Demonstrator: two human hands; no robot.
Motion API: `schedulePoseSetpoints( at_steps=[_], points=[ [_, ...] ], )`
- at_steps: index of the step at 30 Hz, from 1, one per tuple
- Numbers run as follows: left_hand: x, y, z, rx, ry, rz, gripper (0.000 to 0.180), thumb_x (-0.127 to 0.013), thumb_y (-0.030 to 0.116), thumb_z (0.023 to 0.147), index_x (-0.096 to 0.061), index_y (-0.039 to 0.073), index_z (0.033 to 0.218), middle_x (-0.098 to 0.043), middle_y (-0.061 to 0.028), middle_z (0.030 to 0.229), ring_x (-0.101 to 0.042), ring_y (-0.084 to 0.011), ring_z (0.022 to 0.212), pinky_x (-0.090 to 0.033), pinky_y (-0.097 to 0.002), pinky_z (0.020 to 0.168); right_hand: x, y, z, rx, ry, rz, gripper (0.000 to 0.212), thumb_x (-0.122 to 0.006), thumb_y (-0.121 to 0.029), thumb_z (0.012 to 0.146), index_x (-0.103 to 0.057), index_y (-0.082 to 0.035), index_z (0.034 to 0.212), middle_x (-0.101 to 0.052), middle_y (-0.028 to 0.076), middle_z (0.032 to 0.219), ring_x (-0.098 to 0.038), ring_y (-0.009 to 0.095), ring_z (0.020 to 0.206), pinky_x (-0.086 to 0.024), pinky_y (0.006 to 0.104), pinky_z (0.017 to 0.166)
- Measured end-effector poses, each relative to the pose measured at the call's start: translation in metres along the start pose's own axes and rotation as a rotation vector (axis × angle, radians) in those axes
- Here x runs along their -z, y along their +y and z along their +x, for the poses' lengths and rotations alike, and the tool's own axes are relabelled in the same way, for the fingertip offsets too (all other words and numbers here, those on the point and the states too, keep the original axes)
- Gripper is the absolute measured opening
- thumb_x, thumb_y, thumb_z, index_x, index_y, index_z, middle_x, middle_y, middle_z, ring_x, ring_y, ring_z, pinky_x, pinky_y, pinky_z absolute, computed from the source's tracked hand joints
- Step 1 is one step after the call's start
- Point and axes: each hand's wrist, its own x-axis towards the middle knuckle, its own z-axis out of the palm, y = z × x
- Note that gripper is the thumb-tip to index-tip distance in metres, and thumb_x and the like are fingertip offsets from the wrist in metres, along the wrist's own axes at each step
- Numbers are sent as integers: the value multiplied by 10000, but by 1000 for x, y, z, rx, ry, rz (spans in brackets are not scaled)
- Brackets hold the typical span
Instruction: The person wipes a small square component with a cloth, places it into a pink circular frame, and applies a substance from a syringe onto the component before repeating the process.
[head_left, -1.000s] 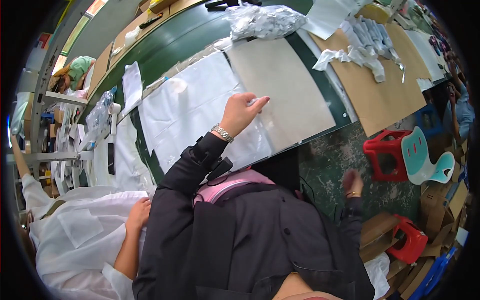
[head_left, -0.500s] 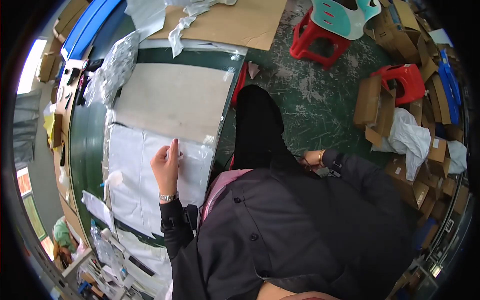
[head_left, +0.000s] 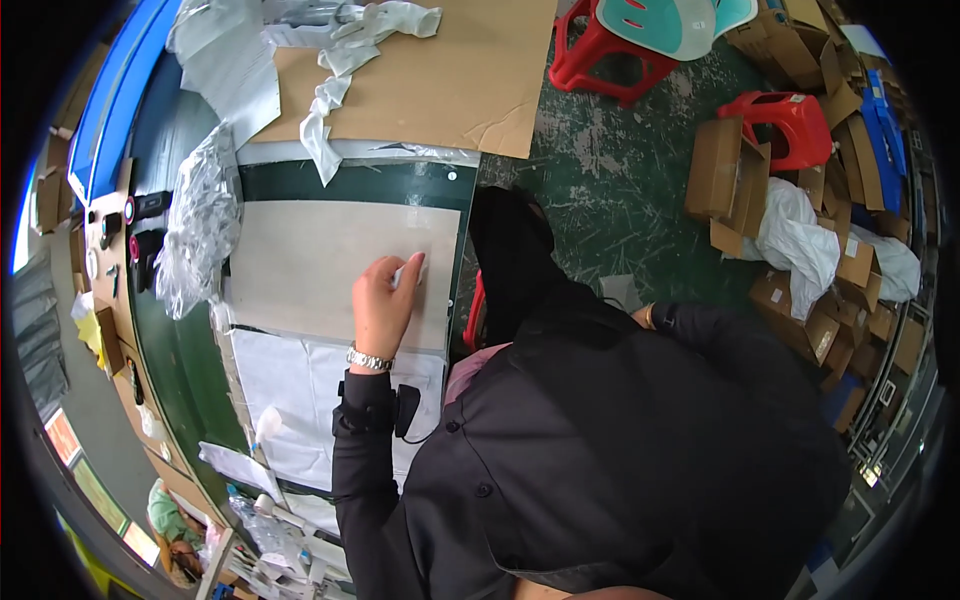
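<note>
My left hand (head_left: 382, 305) is closed, thumb against the curled fingers, around a small white piece (head_left: 398, 277) whose kind I cannot make out. The hand is over a flat beige sheet (head_left: 300, 265) on the green-topped table. White sheeting (head_left: 290, 375) lies nearer to me, beneath my left wrist. My right hand (head_left: 641, 316) is beside my right thigh. Only a sliver near its bracelet shows; the dark jacket hides its fingers.
A large cardboard sheet (head_left: 430, 90) with torn white strips covers the table's far end. Crumpled clear plastic (head_left: 205, 225) lies left of the beige sheet. On the floor stand a red stool (head_left: 800, 130) and an open carton (head_left: 712, 170), with piled boxes at the right.
My left hand has moved from the white sheeting to over the beige sheet, still pinching the white piece. My right hand has become mostly hidden. The view has shifted too.
</note>
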Motion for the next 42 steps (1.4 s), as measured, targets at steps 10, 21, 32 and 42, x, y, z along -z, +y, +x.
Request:
schedulePoseSetpoints(
  at_steps=[10,21,32,42],
  points=[
    [-30,35,51,159,-113,51,362,-634,267,979,-588,-21,764,-548,-149,683,-481,-294,578,-386,-395,559,-10,135,-33,173,316,636,619,-488,-494,1005,-531,-22,1403,-481,130,1507,-503,302,1298,-439,439,1034],
    [-64,3,44,235,-245,317,275,-474,221,1040,-528,-7,896,-582,-266,900,-517,-475,931,-417,-535,810,20,213,179,951,1016,380,535,-513,-503,976,-659,-44,1210,-667,158,1229,-620,305,1095,-490,453,879],
    [-50,-24,51,240,-441,590,500,-412,402,1043,-635,-39,961,-661,-263,896,-611,-464,841,-498,-525,774,345,-12,-314,948,1482,779,438,-757,-439,871,-523,-83,972,-530,-9,614,-461,98,427,-347,266,378],
    [-76,33,24,1010,-357,176,606,-519,515,958,-703,-25,753,-697,-264,800,-685,-430,825,-529,-512,740,511,-86,-499,759,1509,759,596,-805,-423,821,-607,-55,1245,-692,83,1087,-697,237,832,-561,411,647]
  ],
)
